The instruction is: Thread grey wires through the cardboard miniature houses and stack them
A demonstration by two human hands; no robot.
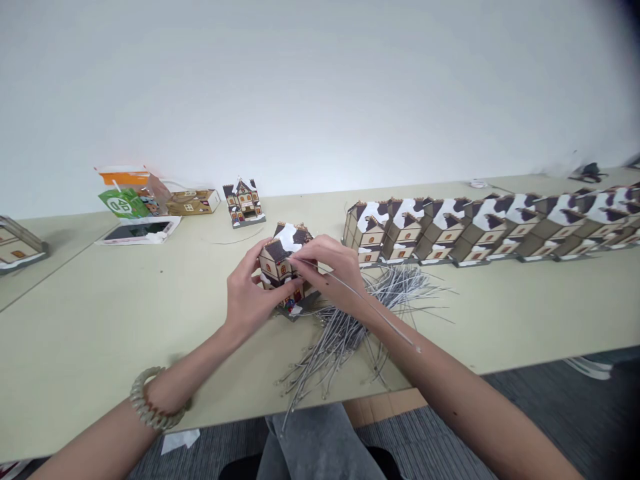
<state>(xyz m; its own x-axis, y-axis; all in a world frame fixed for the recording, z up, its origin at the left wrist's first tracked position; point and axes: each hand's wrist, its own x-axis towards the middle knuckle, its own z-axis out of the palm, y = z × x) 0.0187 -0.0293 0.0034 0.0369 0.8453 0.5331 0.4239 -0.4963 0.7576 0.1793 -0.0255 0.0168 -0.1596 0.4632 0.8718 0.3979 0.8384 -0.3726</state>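
Note:
A small model house point(273, 260) with a dark, snow-patched roof stands on the table before me. My left hand point(253, 287) grips it from the left side, thumb across its front. Thumb and fingers of my right hand point(333, 267) pinch a thin grey wire point(385, 319) against the front of the house, near the roof edge. The wire's free end trails down to the right over my right forearm, with a small blob at its tip. Beside and partly under my right arm lies a loose bundle of similar wires point(345, 333).
A row of like model houses point(445, 230) runs along the right side. Another small house front point(244, 201) stands at the back. Back left are a green pouch point(124, 203), a phone point(134, 231) and a wooden piece point(193, 202). One more house point(20, 243) sits far left.

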